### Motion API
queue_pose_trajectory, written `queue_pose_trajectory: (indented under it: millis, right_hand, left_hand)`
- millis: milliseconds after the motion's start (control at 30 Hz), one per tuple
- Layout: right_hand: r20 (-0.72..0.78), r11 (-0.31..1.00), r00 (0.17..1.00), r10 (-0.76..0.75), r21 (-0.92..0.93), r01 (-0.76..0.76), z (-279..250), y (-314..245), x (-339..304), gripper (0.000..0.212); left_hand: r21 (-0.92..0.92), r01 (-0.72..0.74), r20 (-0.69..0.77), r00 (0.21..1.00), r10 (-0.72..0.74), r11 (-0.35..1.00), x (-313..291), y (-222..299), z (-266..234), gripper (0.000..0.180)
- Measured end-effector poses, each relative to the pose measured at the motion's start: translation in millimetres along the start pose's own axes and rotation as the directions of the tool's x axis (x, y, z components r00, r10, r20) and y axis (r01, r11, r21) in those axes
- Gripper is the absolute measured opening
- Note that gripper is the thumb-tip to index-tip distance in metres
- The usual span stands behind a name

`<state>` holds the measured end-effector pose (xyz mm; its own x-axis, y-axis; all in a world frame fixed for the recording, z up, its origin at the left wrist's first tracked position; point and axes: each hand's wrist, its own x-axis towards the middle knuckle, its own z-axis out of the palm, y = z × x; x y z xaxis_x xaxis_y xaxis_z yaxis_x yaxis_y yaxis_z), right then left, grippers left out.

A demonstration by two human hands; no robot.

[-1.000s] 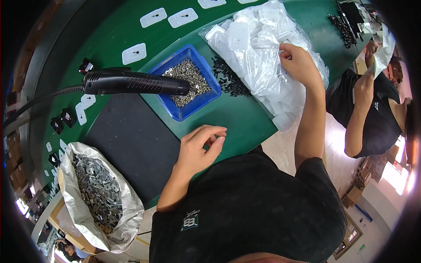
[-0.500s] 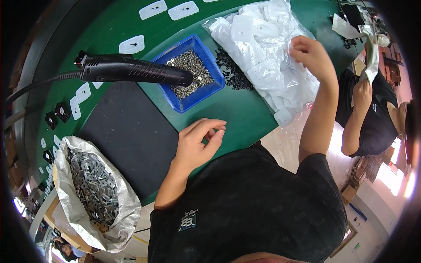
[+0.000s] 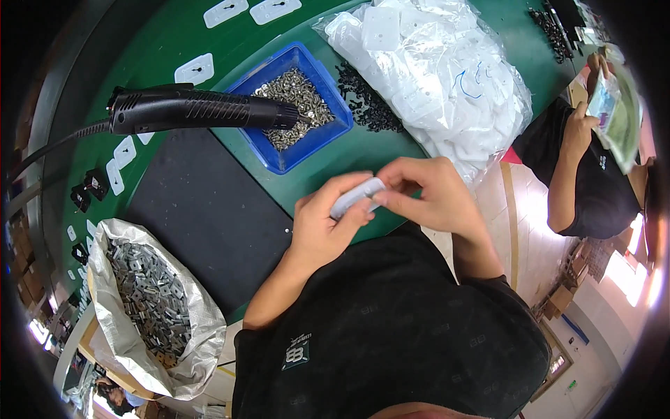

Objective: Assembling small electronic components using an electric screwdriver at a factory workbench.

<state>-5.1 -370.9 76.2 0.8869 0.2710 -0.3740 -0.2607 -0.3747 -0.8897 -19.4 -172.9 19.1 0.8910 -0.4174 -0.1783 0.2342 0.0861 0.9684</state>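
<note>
In front of my chest both hands meet at a small white plastic plate (image 3: 354, 198). My left hand (image 3: 317, 223) grips it with the thumb on top and the fingers behind. At its right end, my right hand (image 3: 436, 195) pinches the plate between thumb and fingers. Past my hands stands a blue bin (image 3: 317, 150) of small metal screws (image 3: 293, 94). A black power screwdriver (image 3: 202, 112) lies with its tip over the screws. Small black parts (image 3: 366, 101) are heaped between the bin and a clear plastic bag (image 3: 447, 77) full of similar white plates.
A black mat (image 3: 209, 216) covers the table's left part. Beside it, an open woven sack (image 3: 199, 363) holds metal pieces. White plates with dark parts (image 3: 194, 69) line the green surface (image 3: 167, 42) beyond. At right, another person (image 3: 590, 167) handles a plastic package.
My right hand has come from the bag to my left hand, and a white plate is now between them. My left hand has closed on it. The other person's package has shifted.
</note>
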Motion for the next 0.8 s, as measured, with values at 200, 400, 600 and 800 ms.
queue_pose_trajectory:
  millis: [200, 400, 600, 800]
  right_hand:
    - [-0.453, 0.822, 0.821, -0.349, -0.568, 0.037, 3.2, 33.3, 29.0, 0.009]
    - [-0.407, 0.746, 0.842, -0.353, -0.666, -0.008, 11.5, 39.8, 37.5, 0.007]
    - [-0.414, 0.762, 0.845, -0.338, -0.647, -0.012, 15.3, 29.6, 35.8, 0.005]
    - [-0.332, 0.922, 0.891, -0.31, -0.332, 0.197, 27.1, 3.0, 17.6, 0.012]
  left_hand:
    - [-0.082, 0.195, -0.199, 0.958, -0.208, 0.977, -4.2, 4.9, -8.2, 0.02]
    - [-0.077, 0.176, -0.178, 0.966, -0.187, 0.981, -7.6, 0.8, -19.0, 0.022]
    - [-0.185, 0.194, -0.161, 0.961, -0.225, 0.963, -9.5, -4.2, -21.8, 0.027]
    - [-0.291, 0.181, -0.14, 0.963, -0.229, 0.939, -7.7, -2.6, -19.1, 0.027]
